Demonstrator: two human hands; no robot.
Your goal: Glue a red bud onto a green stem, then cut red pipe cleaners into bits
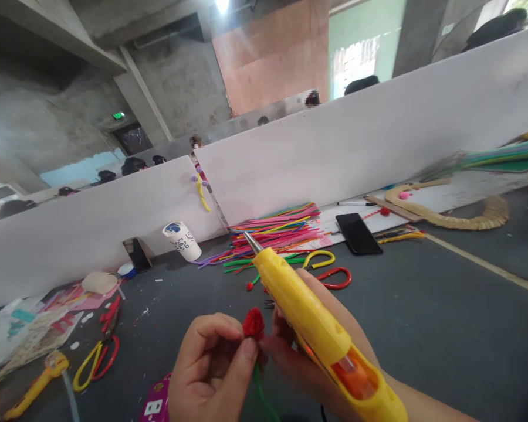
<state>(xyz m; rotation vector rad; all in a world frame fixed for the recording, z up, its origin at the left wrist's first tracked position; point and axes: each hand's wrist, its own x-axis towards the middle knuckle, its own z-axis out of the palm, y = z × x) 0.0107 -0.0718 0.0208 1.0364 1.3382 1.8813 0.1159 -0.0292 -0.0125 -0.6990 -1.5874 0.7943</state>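
Observation:
Between the thumb and fingertips of my left hand [215, 363] is a small red fuzzy pipe-cleaner bud [253, 322], with a thin green stem [262, 391] hanging below it. My right hand [297, 366] is wrapped round a yellow hot glue gun [305, 305]. Its metal nozzle points up and away to the left, apart from the bud. The right thumb lies close beside the bud; whether it touches is hard to tell. Much of my right hand is hidden behind the gun. Yellow-and-red-handled pliers [337, 278] lie just beyond it.
Colourful pipe cleaners [277, 231] are heaped against the white partition [281, 170]. A phone [358, 233] lies right of them, a paper cup [182, 241] stands left. Scissors [97, 357], another glue gun [39, 384] and a purple box with a socket [155, 401] are at the left. Other people's heads show behind the partition.

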